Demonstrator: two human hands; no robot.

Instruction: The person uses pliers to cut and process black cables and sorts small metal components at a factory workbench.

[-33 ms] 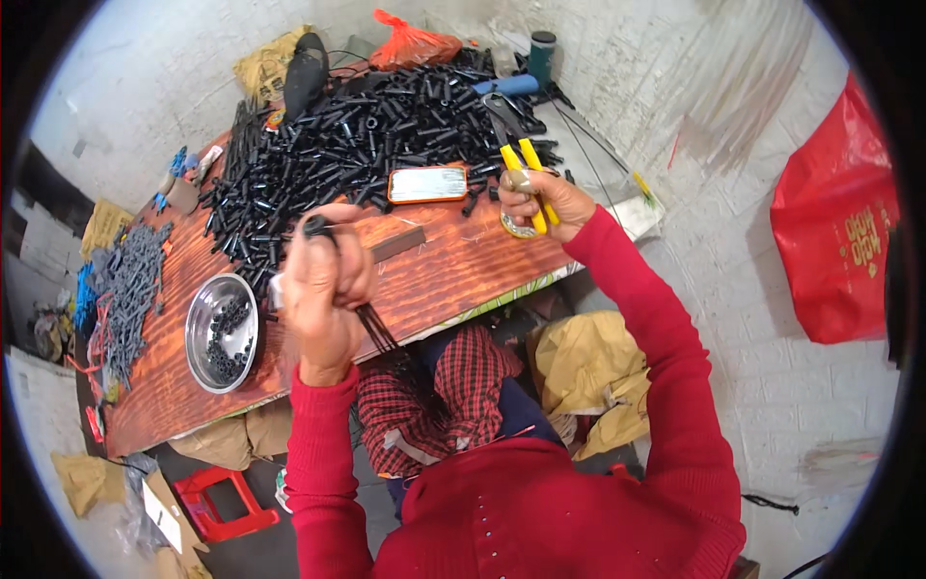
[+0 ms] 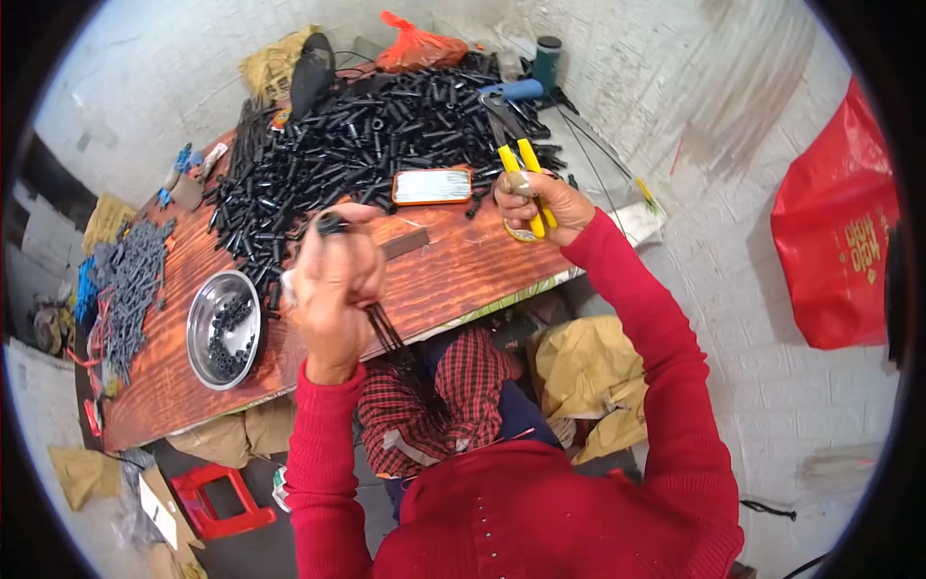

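My left hand (image 2: 336, 280), a little blurred, is raised over the table's front part. Its fingers are closed around a small black cylindrical part (image 2: 333, 224), whose dark round end shows at the top. Several thin black strands (image 2: 386, 328) hang from below this hand toward my lap. In my right hand (image 2: 540, 205) is a pair of pliers with yellow handles (image 2: 528, 159); their dark jaws (image 2: 500, 114) point away from me, over the edge of a large heap of black tubular parts (image 2: 357, 145).
A steel bowl (image 2: 196, 352) with small black rings stands left of my left hand. Grey parts (image 2: 135, 289) are piled farther left. An orange-rimmed tray (image 2: 432, 201) and a brown bar (image 2: 405, 243) lie between my hands. A dark green cup (image 2: 547, 66) stands at the back.
My left hand has shifted slightly to the right with the black part in it. My right hand and the pliers are almost unmoved.
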